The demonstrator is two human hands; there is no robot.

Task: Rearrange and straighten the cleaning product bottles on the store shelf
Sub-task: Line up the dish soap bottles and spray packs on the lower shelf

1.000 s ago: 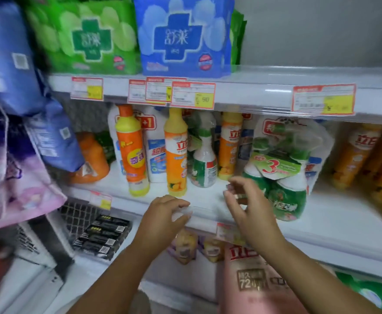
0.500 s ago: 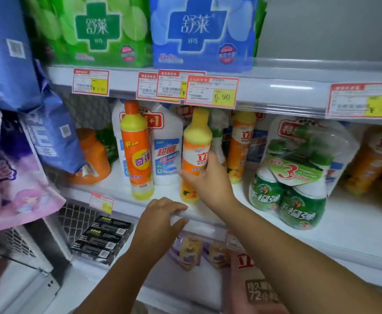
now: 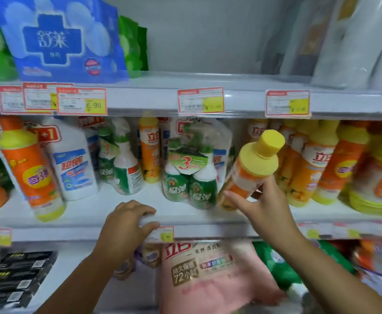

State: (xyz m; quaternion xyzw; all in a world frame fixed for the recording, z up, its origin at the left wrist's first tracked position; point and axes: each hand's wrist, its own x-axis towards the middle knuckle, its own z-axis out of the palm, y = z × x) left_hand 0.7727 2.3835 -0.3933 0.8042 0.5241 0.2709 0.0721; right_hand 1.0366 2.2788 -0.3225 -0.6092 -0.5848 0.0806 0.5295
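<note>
My right hand (image 3: 264,205) grips an orange bottle with a yellow cap (image 3: 253,166), tilted to the right and lifted off the white middle shelf (image 3: 185,217). The bottle hangs in front of a row of several similar orange bottles (image 3: 307,168) at the right. My left hand (image 3: 129,220) rests on the shelf's front edge with its fingers curled over the lip. On the shelf stand an orange and yellow bottle (image 3: 30,168), a white bottle with a blue label (image 3: 72,162), a wrapped green spray pack (image 3: 121,164), and a green three-pack (image 3: 190,173).
The top shelf holds blue (image 3: 58,39) and green packs at the left and pale packages at the right. Price tags (image 3: 200,102) line the shelf edges. Below lie a pink refill bag (image 3: 208,275), green bags, and black boxes (image 3: 11,277) at the left.
My right hand took the yellow-capped orange bottle from the left-middle of the shelf and carried it right, past the green three-pack. The view shifted right. My left hand stayed on the shelf edge.
</note>
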